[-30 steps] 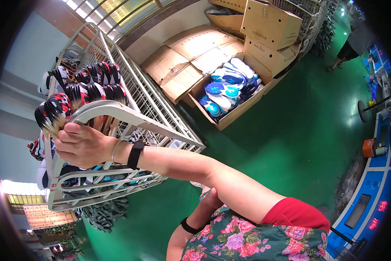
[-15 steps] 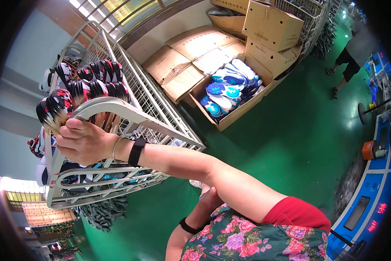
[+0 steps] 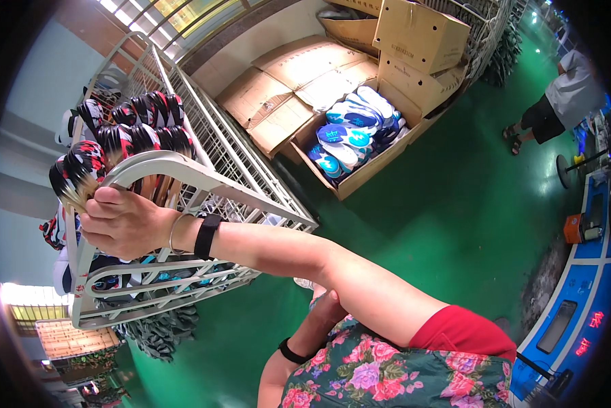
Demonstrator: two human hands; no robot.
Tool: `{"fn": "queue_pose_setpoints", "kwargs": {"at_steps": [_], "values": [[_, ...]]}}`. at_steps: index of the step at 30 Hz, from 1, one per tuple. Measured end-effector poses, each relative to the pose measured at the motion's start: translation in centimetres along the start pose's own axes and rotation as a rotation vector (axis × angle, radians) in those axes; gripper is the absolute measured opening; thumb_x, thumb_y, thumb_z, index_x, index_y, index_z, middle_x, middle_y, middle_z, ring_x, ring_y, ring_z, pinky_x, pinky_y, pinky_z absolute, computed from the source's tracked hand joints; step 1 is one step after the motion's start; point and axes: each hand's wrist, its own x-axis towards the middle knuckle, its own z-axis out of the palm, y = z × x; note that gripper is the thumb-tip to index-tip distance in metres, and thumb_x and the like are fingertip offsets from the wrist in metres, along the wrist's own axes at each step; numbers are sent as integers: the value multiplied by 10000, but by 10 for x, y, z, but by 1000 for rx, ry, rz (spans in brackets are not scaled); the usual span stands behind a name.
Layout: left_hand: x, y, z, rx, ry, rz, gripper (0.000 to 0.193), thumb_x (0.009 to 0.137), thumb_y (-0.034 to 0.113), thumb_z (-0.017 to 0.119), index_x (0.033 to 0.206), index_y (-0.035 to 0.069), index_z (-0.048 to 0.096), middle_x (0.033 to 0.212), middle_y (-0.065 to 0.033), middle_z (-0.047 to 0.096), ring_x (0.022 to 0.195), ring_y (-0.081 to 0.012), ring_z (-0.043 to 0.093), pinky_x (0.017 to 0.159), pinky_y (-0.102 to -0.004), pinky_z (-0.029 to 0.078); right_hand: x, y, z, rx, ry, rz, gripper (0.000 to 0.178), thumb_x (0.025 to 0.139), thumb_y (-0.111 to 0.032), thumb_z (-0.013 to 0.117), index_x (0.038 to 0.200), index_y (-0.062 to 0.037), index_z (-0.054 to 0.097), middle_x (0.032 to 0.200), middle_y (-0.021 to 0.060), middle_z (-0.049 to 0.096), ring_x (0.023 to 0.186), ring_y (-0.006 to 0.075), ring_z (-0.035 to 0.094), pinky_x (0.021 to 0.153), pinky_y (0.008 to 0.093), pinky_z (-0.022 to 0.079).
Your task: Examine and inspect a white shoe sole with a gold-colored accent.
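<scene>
My right hand point(image 3: 124, 223), with a bangle and a black band at its wrist, is wrapped round the curved end of a white metal shoe rack point(image 3: 183, 168). The right arm reaches across in front of me from a red sleeve. Rows of black, white and red shoe pieces point(image 3: 135, 139) fill the rack close to that hand. Below my right forearm, my left hand point(image 3: 327, 309) shows its back and thumb; its fingers are hidden behind the arm, so its grip cannot be told. Another black band circles the left wrist.
An open carton point(image 3: 377, 170) of blue and white shoe pieces point(image 3: 350, 136) stands beyond the rack, beside flattened and stacked cardboard boxes point(image 3: 418, 37). At the right, a person point(image 3: 557, 102) stands near a blue workbench point(image 3: 571, 306). Grey bundled pieces point(image 3: 159, 333) hang below the rack.
The rack and my right hand sit slightly farther left in the picture. The person at the right has shifted a little and shows more of the body. My hold on the rack is unchanged.
</scene>
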Motion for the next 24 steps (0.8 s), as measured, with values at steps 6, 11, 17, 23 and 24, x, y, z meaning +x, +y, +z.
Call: {"fn": "queue_pose_setpoints", "kwargs": {"at_steps": [6,11,17,23,24], "values": [[7,12,17,34,18,-68,1043,705,764,642,1420,43,404,1410,-127,494,1263,-289,503,1062,-460,418,-1,3,-2,-15,21,-20,192,667,-260,586,769,-111,651,834,-11,508,887,182,482,921,347,350],[9,11,20,39,51,-80,1080,677,783,639,1417,33,403,1407,-131,496,1260,-288,505,1060,-461,420,-1,4,-3,-41,23,-34,199,666,-263,586,773,-110,654,838,-18,508,898,176,478,924,339,343],[14,13,30,14,41,-98,1114,654,799,631,1416,21,398,1404,-135,498,1260,-291,505,1062,-463,418,3,5,-9,-21,-2,-36,192,669,-268,593,778,-125,660,842,-25,503,906,171,468,922,336,341],[13,6,16,-4,-29,-101,1111,665,813,618,1421,28,402,1412,-136,494,1277,-299,491,1070,-463,409,3,4,-11,-18,-35,-34,191,672,-267,592,781,-127,663,842,-29,504,903,165,469,916,334,342],[13,6,16,-33,-83,-96,1105,670,816,615,1420,31,407,1414,-137,494,1281,-300,489,1072,-463,406,3,4,-11,-16,-35,-33,193,672,-267,592,784,-127,665,839,-29,506,901,165,470,915,334,343]]}}
